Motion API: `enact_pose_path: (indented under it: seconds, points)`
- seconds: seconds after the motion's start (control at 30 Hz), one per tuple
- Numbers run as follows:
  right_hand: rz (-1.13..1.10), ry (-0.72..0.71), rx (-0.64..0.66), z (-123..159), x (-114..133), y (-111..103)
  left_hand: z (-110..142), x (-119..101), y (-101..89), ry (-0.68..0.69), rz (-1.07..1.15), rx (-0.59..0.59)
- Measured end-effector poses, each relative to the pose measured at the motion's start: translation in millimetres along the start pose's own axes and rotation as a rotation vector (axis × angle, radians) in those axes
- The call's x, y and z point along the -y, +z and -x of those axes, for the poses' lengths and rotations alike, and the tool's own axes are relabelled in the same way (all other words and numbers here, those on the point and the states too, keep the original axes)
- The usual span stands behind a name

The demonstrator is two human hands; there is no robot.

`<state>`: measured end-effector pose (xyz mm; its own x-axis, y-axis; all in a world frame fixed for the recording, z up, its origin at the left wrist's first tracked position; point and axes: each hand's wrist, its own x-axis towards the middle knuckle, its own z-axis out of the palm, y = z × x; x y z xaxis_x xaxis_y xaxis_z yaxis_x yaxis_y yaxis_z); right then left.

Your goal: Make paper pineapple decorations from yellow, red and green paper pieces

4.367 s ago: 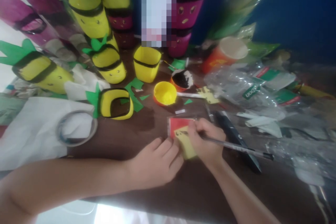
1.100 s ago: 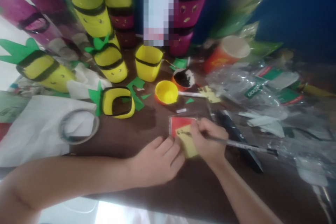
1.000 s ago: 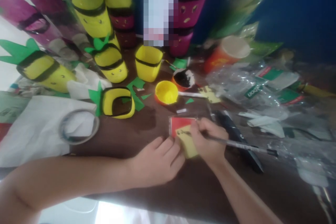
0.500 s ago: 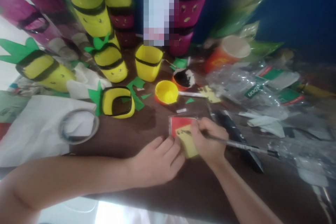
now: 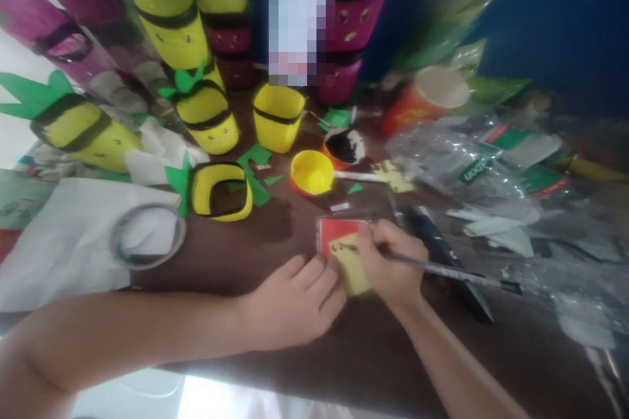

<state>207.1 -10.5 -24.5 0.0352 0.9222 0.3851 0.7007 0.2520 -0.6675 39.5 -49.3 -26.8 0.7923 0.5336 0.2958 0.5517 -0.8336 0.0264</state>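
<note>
My left hand (image 5: pixel 295 301) lies flat on the dark brown table (image 5: pixel 373 353), its fingertips pressing the left edge of a small yellow piece (image 5: pixel 351 268). That piece lies on a red card (image 5: pixel 337 232). My right hand (image 5: pixel 390 262) is closed round a thin paintbrush (image 5: pixel 452 272), whose tip touches the yellow piece where black marks show. The brush handle points off to the right.
Yellow painted containers with black bands and green leaves (image 5: pixel 209 114) stand and lie at the back left. A yellow paint lid (image 5: pixel 309 172) and a black paint lid (image 5: pixel 343 146) sit behind the card. A tape roll (image 5: pixel 147 236) rests on white paper. Clear plastic bottles (image 5: pixel 462 167) clutter the right.
Almost nothing has moved. The brush tip stays on the yellow piece with only slight shifts of my right hand, and my left hand keeps its place.
</note>
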Motion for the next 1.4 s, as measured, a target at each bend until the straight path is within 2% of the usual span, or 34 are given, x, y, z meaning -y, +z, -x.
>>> enact_pose_path:
  seconds: [1.4]
  points:
    - [0.005, -0.036, -0.02, 0.3, -2.8, 1.2, 0.7, -0.9, 0.7, -0.007, 0.005, -0.009]
